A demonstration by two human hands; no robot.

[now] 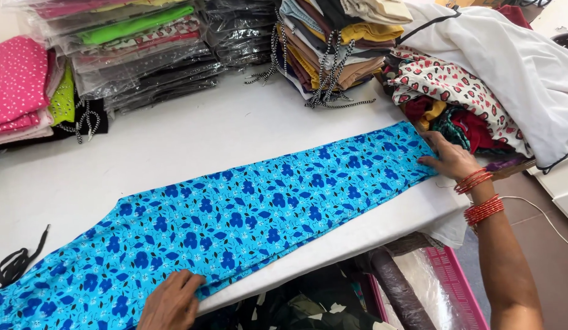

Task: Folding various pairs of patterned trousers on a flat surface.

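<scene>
Down at the right, a pink crate (458,287) sits under the table (192,140), holding clear plastic. Across the table lies the blue floral cloth (235,214), folded long and flat. Right hand (449,159) presses its far end with fingers spread; left hand (171,302) rests flat on its near edge, gripping nothing

This looks like a garment workshop or a packing room of a clothing shop. A white work table (192,140) carries stacks of clothes packed in clear plastic bags (143,55), a pile of folded trousers with drawstrings (333,49) and a heap of loose printed fabrics (455,91). A pink plastic crate (458,287) stands beneath the table.
</scene>
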